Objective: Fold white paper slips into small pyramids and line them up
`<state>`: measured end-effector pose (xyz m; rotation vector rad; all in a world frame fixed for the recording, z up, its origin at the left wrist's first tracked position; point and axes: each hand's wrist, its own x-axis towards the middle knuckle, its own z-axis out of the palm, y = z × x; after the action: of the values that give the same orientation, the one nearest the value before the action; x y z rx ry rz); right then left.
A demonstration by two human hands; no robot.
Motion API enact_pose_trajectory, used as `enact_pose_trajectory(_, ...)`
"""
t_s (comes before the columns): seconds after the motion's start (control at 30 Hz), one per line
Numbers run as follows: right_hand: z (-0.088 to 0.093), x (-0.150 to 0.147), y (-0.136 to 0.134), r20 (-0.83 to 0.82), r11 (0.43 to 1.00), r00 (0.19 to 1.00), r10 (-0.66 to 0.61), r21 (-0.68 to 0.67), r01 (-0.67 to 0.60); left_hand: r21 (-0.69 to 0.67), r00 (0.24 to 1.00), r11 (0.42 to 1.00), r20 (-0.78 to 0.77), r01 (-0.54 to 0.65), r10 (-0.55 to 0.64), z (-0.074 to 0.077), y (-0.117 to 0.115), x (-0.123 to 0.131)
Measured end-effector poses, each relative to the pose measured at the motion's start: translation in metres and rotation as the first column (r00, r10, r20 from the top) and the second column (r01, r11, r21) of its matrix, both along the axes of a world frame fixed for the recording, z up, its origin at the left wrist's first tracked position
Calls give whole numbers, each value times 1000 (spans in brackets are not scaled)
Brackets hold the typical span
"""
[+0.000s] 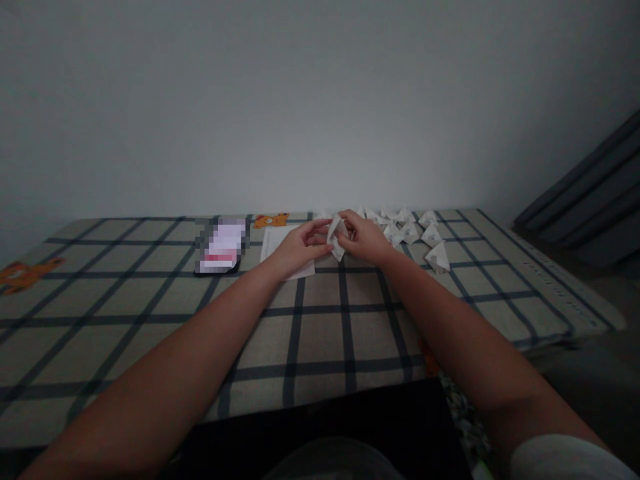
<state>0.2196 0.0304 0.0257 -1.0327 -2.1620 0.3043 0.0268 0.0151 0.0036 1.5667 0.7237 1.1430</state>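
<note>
Two bare hands are working together just right of a flat white sheet of printed paper [274,241], which is serving as the landmark. The left hand [299,246] is reaching over that sheet, partly covering it; its fingers are curling about halfway, and thumb and fingertips are holding the left edge of a small, pointed, folded white paper piece [337,233]. This piece is standing just right of the sheet, between the hands. The right hand [369,238] is bending nearly closed around the piece's other side, its thumb pressing against the folds, though the dim light is making the exact grip somewhat hard to read. Farther right of the sheet, a group of pointed, folded white paper pieces [410,231] is resting in loose rows, one piece [438,258] lying nearer the person. Left of the sheet, a dark-edged rectangular phone with a blurred, lit screen [220,243] is lying flat. Beneath the sheet, a pale cloth with dark blue-grey checks [320,340] is spreading out, an orange printed bear [271,221] showing just beyond the sheet.
</note>
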Motion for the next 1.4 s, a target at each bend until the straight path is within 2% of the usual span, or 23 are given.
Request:
enact_pose_trajectory(0.3,1,-4,-3,-11,998,998,-59,0,59,46,999,998,-7,51,-51,1,-2,0)
enact_pose_trajectory(0.47,0,-4,-1,-13,999,999,-41,30,41,-86,990,996,139,36,-24,1,-3,3)
enact_pose_trajectory(0.63,2,-6,-5,80,983,997,10,182,-25,-241,959,970,268,-27,93,4,-3,8)
enact_pose_trajectory(0.8,3,-8,-10,157,928,988,-6,370,-54,-308,938,947,345,93,20,7,-6,9)
enact_pose_trajectory(0.97,4,-8,-11,172,891,985,18,444,-94,-365,942,920,336,139,-9,7,-6,7)
enact_pose_trajectory(1.2,7,-11,-15,71,922,997,-27,386,-2,-393,949,909,315,143,-13,5,-2,2)
enact_pose_trajectory(1.4,5,-11,-14,-17,953,1000,4,303,1,-373,955,919,295,126,-11,6,-2,2)
